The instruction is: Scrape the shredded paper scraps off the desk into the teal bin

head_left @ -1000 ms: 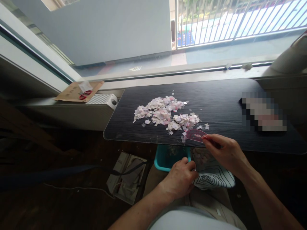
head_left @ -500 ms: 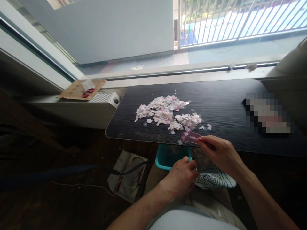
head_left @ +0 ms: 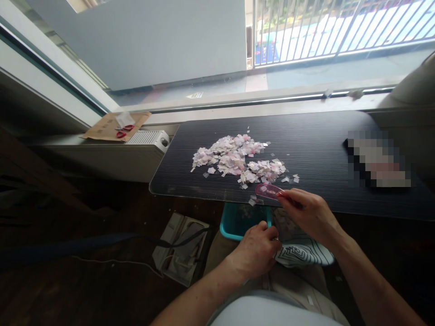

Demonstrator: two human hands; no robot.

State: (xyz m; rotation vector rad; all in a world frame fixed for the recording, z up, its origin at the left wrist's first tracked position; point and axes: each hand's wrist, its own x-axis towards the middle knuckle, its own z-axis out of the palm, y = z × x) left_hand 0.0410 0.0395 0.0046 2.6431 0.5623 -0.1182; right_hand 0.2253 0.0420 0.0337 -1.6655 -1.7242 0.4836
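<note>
My right hand (head_left: pixel 311 208) holds a pink translucent tool (head_left: pixel 267 191) beside the pale scraps (head_left: pixel 231 156).
I have that hand's fingers pinched on the tool's right end, at the near edge of the dark table (head_left: pixel 312 140), with the scraps heaped just beyond it. My left hand (head_left: pixel 260 249) is curled at the corner of the turquoise bin (head_left: pixel 233 237) below; I cannot tell whether it grips the rim.

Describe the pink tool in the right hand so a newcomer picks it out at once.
Find the long black tabletop, then its near edge, just short of the heap of pale scraps. There the right hand grips the pink tool by one end. Its see-through pink body and long, rounded outline set it apart from the small angular scraps nearby.
</note>
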